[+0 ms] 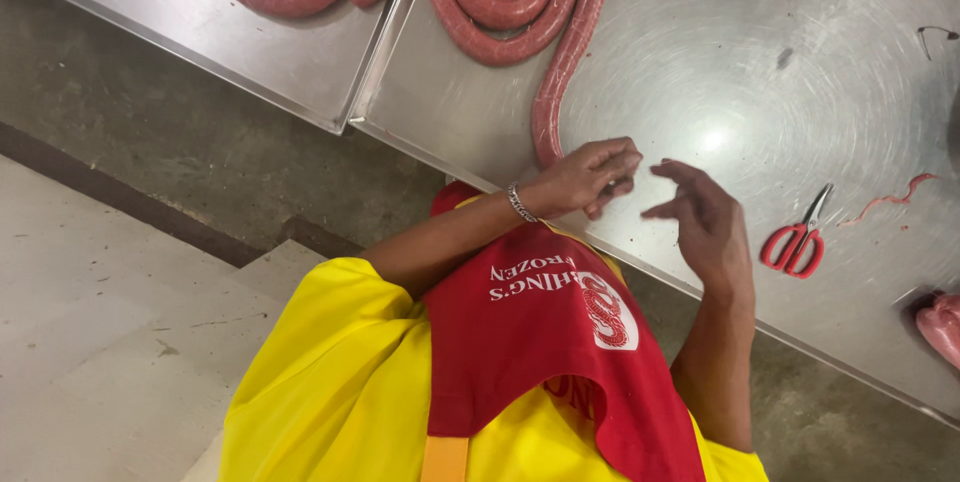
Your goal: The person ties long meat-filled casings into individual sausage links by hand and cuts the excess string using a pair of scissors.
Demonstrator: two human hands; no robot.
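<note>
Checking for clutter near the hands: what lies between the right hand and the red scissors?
Nothing. The head view shows only bare steel table between the right hand and the scissors.

The person wears a bright yellow short-sleeved shirt (330, 382), loose at the shoulders, bare from above the elbow down. Over it hangs a red apron (540, 362) with white lettering and a round white emblem near its 2 o'clock edge. An orange strap (445, 459) runs out from the apron at 6 o'clock. A silver chain bracelet (519, 203) circles the left wrist; the right wrist is bare.
</note>
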